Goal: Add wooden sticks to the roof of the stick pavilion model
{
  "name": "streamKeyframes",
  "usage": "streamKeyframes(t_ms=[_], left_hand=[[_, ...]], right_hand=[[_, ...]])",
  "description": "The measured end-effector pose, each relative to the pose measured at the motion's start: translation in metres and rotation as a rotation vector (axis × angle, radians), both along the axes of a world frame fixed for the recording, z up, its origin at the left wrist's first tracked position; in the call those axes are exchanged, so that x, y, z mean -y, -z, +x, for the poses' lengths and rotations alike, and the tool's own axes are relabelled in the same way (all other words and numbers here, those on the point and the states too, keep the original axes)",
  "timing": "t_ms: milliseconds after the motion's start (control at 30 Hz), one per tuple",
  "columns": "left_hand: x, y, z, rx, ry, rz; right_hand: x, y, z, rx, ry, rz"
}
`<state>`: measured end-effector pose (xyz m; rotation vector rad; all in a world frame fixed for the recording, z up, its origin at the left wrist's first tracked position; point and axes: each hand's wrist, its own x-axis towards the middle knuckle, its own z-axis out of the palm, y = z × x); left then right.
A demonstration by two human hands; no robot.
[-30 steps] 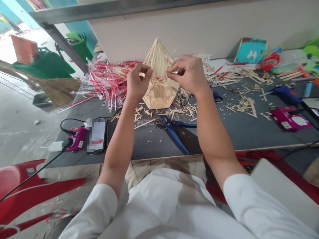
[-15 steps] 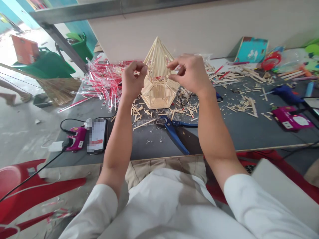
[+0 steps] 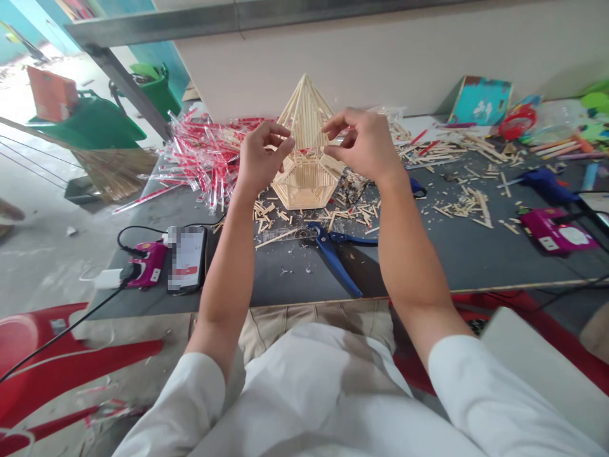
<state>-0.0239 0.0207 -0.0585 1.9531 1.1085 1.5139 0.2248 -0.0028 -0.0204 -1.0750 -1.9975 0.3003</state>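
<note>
A small house-shaped model (image 3: 304,181) built of pale wooden sticks stands on the dark table, with a pointed stick roof over a six-sided base. My left hand (image 3: 264,152) is at the roof's left side, thumb and fingertips pinched close at its lower edge. On the right side, my right hand (image 3: 364,143) has its fingers curled, with thumb and index against the roof edge. The exact contact of the fingertips is partly hidden. In front of the base lie blue-handled cutters (image 3: 335,260) and a clear ruler (image 3: 288,235).
Red-and-clear plastic wrappers (image 3: 204,155) pile up at left. Loose stick offcuts (image 3: 469,203) are scattered about. A blue glue gun (image 3: 547,183) and a purple power block (image 3: 556,230) lie right. At left are a phone (image 3: 188,257) and another purple power block (image 3: 145,263).
My left hand has shifted slightly right and inward at the roof, its thumb now lower. The right hand and model keep nearly the same places; the view has moved a little.
</note>
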Motion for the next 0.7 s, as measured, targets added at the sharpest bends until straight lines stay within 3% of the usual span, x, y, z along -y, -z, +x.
streamKeyframes(t_ms=[367,700], left_hand=[[0.001,0.002,0.001,0.034,0.026,-0.026],[0.010,-0.009,0.006,0.142,0.072,-0.098]], right_hand=[[-0.001,0.003,0.002,-0.011,-0.020,-0.008],[0.006,-0.006,0.002,-0.032,-0.047,-0.029]])
